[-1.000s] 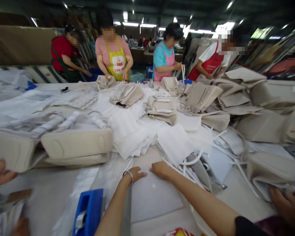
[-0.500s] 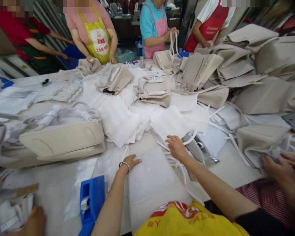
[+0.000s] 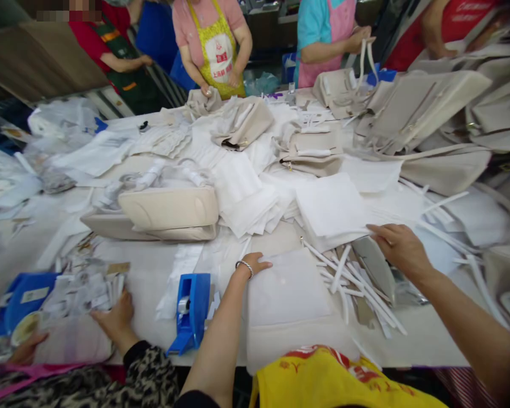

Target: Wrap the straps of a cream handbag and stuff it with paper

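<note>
Co-worker's hand (image 3: 117, 317) in a leopard-print sleeve rests on paper slips at far left, near the table (image 3: 425, 340) edge. Blue tape dispenser (image 3: 190, 311) stands just right of it, long axis running away from the wearer. Left hand (image 3: 255, 265), bracelet at the wrist, lies flat and open on the near-left corner of a white foam-wrapped flat bag (image 3: 289, 300); nothing gripped. Bag lies flat before the yellow apron (image 3: 335, 379), long axis pointing away from the wearer, toward the table's middle. Loose white strips (image 3: 352, 283) fan out just right of it. Right hand (image 3: 402, 246) reaches far right, fingers loosely curled over the edge of a white sheet stack (image 3: 331, 207); grip uncertain. Half a second ago that hand was beside the bag's far corner; left hand unchanged.
</note>
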The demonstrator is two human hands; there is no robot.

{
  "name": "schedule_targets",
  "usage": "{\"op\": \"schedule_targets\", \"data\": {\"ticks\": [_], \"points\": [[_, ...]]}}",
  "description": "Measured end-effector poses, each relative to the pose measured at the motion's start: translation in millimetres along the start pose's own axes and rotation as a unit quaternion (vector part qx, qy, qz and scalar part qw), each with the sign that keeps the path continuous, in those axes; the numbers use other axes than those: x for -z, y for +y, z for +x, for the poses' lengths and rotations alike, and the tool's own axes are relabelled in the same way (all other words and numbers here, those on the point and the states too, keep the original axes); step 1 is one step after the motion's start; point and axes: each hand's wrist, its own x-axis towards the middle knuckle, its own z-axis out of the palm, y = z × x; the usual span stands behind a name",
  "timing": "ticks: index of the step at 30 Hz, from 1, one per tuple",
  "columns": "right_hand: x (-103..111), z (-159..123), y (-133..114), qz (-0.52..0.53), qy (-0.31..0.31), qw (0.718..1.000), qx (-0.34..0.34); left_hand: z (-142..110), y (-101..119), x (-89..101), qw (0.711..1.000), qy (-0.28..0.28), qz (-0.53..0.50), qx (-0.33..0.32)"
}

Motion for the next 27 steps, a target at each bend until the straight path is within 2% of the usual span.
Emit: {"op": "schedule_targets", "data": {"ticks": [3, 4, 6, 8, 11, 14, 18, 23, 27], "points": [[6.2, 34.0, -29.1, 0.169, 0.036, 0.983, -0.057, 1.7, -4.7, -2.9, 1.0, 0.003, -0.008, -0.015], [2.3, 46.6, -43.6, 0.224, 0.024, 0.971, -0.076, 2.0, -5.9, -3.7, 1.0, 0.003, -0.011, -0.017], [-16.2, 70.3, -77.8, 0.29, -0.039, 0.953, -0.083, 1.9, -7.1, -4.8, 1.0, 0.005, -0.015, -0.019], [-45.9, 88.2, -116.0, 0.265, -0.122, 0.955, -0.05, 1.0, -6.9, -4.7, 1.0, 0.007, -0.015, -0.02], [-95.4, 97.3, -168.4, 0.136, -0.214, 0.967, -0.019, -1.0, -5.5, -3.4, 1.0, 0.009, -0.006, -0.024], [-130.1, 89.6, -198.9, 0.059, -0.281, 0.958, 0.021, -3.2, -4.8, -1.9, 1.0, 0.009, 0.003, -0.023], [-143.3, 81.4, -201.1, 0.071, -0.35, 0.929, 0.1, -4.4, -5.0, -1.8, 1.0, 0.011, 0.003, -0.019], [-135.7, 93.2, -188.6, 0.11, -0.422, 0.877, 0.199, -3.8, -6.3, -6.1, 0.999, 0.032, 0.011, -0.041], [-128.4, 97.3, -187.4, 0.18, -0.452, 0.843, 0.228, -5.1, -7.2, -7.6, 0.998, 0.054, -0.013, -0.026]]}}
